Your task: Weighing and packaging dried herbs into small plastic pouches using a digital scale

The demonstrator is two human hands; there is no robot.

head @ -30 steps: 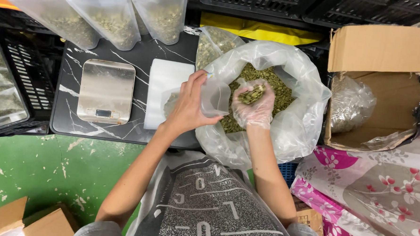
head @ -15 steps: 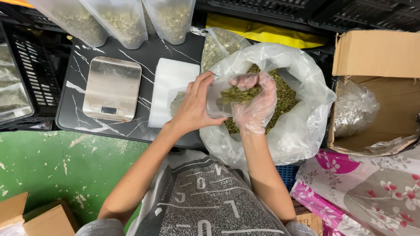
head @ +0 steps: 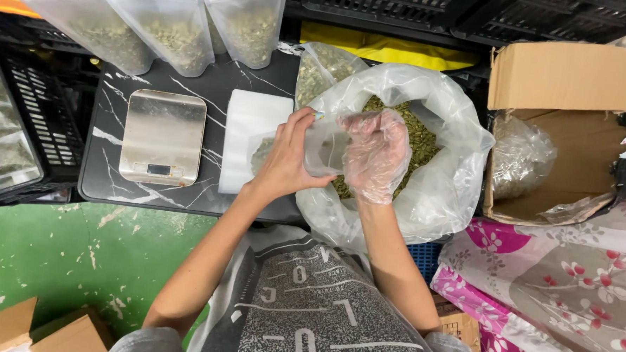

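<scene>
Head camera looks down: bare left hand [head: 285, 161] grips a small clear plastic pouch [head: 322, 150] open over the big clear bag of green dried leaves [head: 427, 139], so spills fall back; gloved right hand [head: 377, 154] cups at its mouth.

Head camera, top-down view
Looks steeply down, close above the tabletop [head: 211, 87] and the person's forearms.

Small clear pouch [head: 322, 150]: held open-mouthed, tilted, at the large bag's 9 o'clock rim. Large clear plastic bag [head: 453, 182]: open, upright, rim rolled down, containing loose green-brown dried leaves [head: 420, 138].
</scene>
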